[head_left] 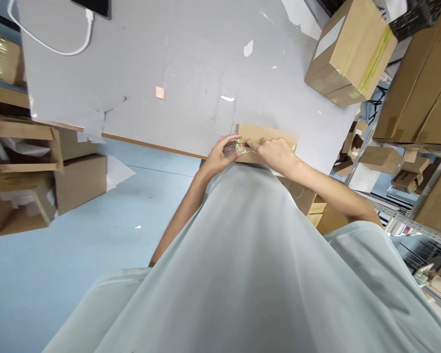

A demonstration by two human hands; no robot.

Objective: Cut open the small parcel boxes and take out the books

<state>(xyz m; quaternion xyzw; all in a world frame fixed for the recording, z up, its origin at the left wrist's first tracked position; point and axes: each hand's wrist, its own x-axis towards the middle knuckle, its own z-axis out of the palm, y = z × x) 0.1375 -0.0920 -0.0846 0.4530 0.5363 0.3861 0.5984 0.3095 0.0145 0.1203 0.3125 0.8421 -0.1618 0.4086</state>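
Note:
A small cardboard box point(266, 132) with shiny tape lies at the front edge of the grey table, close to my body. My left hand point(220, 154) is at the box's left end, its fingers curved and apart around the taped corner. Over the top of the box is my right hand point(277, 153), fingers closed round a small red and black tool point(244, 144), whose tip touches the tape near my left fingertips. Most of the tool is hidden by the right fingers.
A larger taped carton point(351, 54) stands at the table's right. A white cable point(68, 53) runs to a dark device point(95, 6) at the back left. Open cartons point(20, 196) sit on the floor at left; shelves with boxes point(419, 88) are at right.

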